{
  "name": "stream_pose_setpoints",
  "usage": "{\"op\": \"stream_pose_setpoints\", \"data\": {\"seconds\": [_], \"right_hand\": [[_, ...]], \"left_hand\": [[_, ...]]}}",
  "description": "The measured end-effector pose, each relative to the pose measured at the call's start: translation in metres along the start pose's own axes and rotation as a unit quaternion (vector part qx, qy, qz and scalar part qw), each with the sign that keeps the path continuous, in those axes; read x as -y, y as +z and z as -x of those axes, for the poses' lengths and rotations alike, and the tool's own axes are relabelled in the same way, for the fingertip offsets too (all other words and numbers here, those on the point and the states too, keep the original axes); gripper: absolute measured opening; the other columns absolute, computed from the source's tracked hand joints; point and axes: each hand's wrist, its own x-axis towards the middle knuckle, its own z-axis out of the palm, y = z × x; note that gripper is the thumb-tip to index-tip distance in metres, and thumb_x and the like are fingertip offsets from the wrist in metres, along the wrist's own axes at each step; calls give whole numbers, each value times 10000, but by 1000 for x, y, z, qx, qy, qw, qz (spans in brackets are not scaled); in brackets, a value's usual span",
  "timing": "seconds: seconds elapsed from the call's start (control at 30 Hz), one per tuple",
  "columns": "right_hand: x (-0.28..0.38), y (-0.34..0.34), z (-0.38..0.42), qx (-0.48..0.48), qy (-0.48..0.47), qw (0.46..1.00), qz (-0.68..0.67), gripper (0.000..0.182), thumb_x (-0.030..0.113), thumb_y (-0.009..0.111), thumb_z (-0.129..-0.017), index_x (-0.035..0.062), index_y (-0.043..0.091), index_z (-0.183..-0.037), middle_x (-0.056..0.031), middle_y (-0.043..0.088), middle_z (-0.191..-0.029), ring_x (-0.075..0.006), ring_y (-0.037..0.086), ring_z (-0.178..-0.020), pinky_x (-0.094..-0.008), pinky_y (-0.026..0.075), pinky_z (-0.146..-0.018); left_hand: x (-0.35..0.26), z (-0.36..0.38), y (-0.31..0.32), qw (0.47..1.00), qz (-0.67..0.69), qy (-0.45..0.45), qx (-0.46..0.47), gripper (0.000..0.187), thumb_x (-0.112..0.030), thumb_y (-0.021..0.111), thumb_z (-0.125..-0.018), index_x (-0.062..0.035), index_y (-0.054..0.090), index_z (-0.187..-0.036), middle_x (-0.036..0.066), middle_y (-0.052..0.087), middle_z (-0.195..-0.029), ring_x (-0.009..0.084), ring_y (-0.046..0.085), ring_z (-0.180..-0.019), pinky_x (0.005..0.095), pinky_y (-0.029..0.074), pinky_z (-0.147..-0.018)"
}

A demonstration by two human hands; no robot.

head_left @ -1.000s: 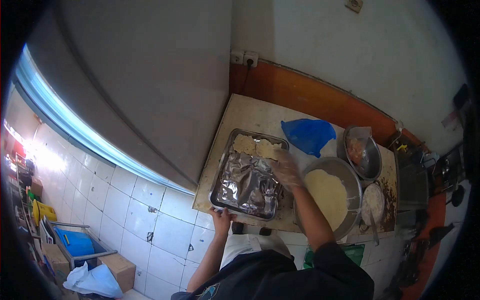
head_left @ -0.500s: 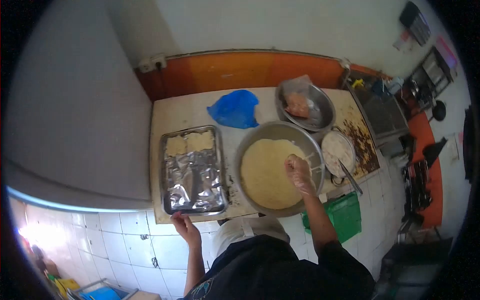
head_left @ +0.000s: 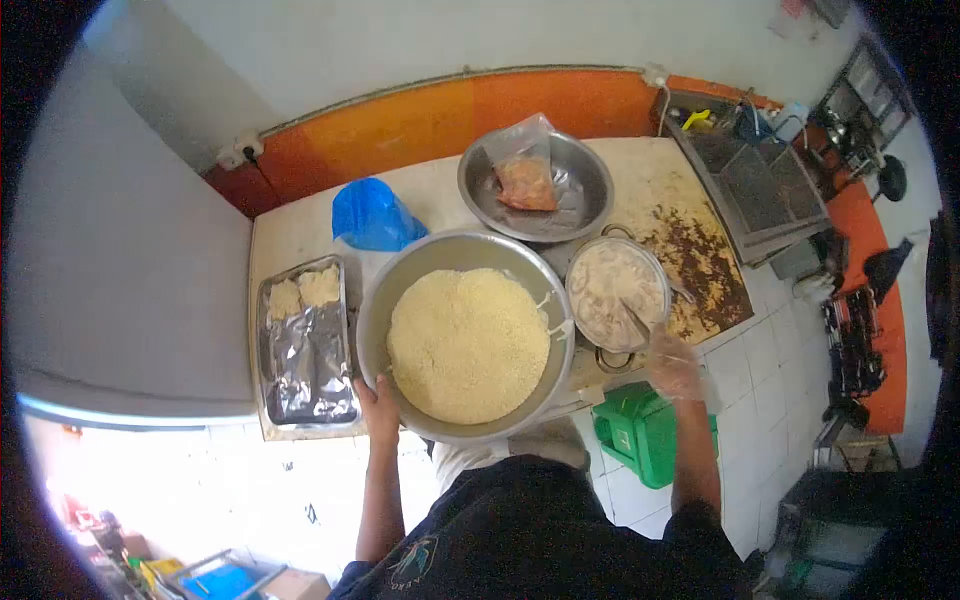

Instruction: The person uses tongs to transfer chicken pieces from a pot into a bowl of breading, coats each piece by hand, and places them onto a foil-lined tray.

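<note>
A large metal bowl [head_left: 555, 385] full of pale yellow crumbs stands at the table's front edge. At its lower left rim is my left hand [head_left: 380, 412], bare, with the thumb over the inside and the fingers outside, gripping it. My right hand [head_left: 674, 368], in a clear plastic glove, is closed at the handle end of a metal spoon [head_left: 636, 322]; blur hides the fingertips. The spoon dips into a pot [head_left: 570, 300] of pieces in creamy, pale batter. Left of the bowl, a foil-lined tray [head_left: 310, 365] carries two crumb-coated pieces [head_left: 318, 288] at its far end.
Behind the pot sits a metal basin [head_left: 585, 190] with a plastic bag of reddish food [head_left: 525, 185]. A blue plastic bag [head_left: 375, 215] lies behind the tray. Below the table's front edge is a green bin [head_left: 640, 435]. A grey cabinet [head_left: 140, 260] rises at the left.
My right hand has left the crumb bowl and moved right to the spoon in the pot. My left hand has gone from the tray's front edge to the bowl's rim. The view has shifted right.
</note>
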Motion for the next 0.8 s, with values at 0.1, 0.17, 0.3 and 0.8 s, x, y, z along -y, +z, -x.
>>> {"op": "stream_pose_setpoints", "data": {"seconds": [0.1, 0.17, 0.3, 0.8], "right_hand": [[-27, -16, 2, -24, -75, 996, 39, 188, 156, 492, -852, 57, 541, -1004, -67, 565, -627, -275, 604, -594, -374, 480, -580], [-41, -66, 2, 3, -92, 995, 44, 140, 155, 494, -854, 72, 530, -960, -56, 547, -612, -254, 597, -585, -357, 466, -546], [-44, -106, 7, 27, -52, 998, -4, 62, 147, 508, -854, 93, 480, -847, -81, 562, -648, -255, 603, -604, -355, 452, -523], [-59, -94, 27, 63, 0, 989, -132, 220, 215, 559, -891, 38, 552, -1021, -113, 592, -713, -287, 618, -661, -409, 512, -583]], "left_hand": [[-57, 22, -21, 991, 7, -106, 81, 225, -181, 495, -969, -6, 458, -1106, 119, 542, -1049, 199, 511, -928, 344, 431, -859], [-24, 27, -19, 984, 83, -149, 59, 204, -164, 513, -962, -20, 458, -1096, 97, 530, -1022, 164, 502, -911, 308, 438, -825], [-38, 46, -6, 992, 102, -77, -16, 163, -151, 553, -944, -31, 456, -998, 60, 524, -954, 130, 483, -843, 282, 424, -761], [10, 16, -3, 978, 156, -118, -68, 257, -209, 554, -954, -21, 450, -1096, 95, 560, -993, 175, 528, -853, 333, 458, -754]]}}
